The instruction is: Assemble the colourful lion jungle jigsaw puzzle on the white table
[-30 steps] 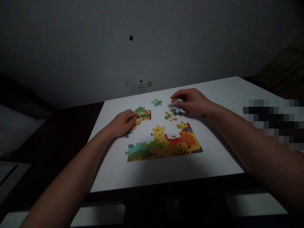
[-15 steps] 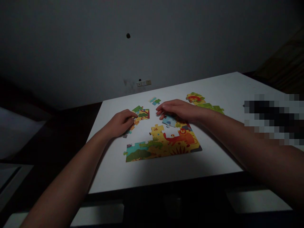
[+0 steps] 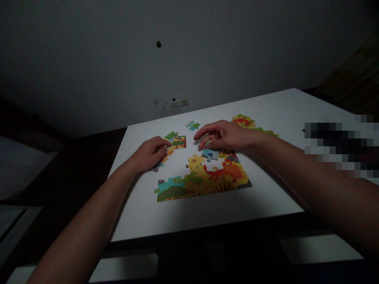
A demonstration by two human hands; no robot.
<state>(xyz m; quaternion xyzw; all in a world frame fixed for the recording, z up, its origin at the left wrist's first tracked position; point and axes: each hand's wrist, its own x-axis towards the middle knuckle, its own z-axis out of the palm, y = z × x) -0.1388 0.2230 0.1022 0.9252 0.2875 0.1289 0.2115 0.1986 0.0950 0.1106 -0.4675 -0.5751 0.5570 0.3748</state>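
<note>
A partly joined jigsaw puzzle with a lion and a crocodile lies on the white table. My right hand is above its upper edge, index finger stretched out to the left. Thumb and bent fingers pinch a blue puzzle piece, tilted over a gap in the puzzle. To the left, my left hand rests with its fingers apart on the edge of a loose group of puzzle pieces, covering some of them. I see no piece lifted in it.
Two small light blue and green pieces lie towards the back of the white table. Green and orange pieces lie beyond my right wrist. A wall socket strip is behind the table. A blurred dark patch is at the right.
My right hand has risen a little and its fingers have spread more. The blue piece has shifted slightly towards me. My left hand has stayed in place.
</note>
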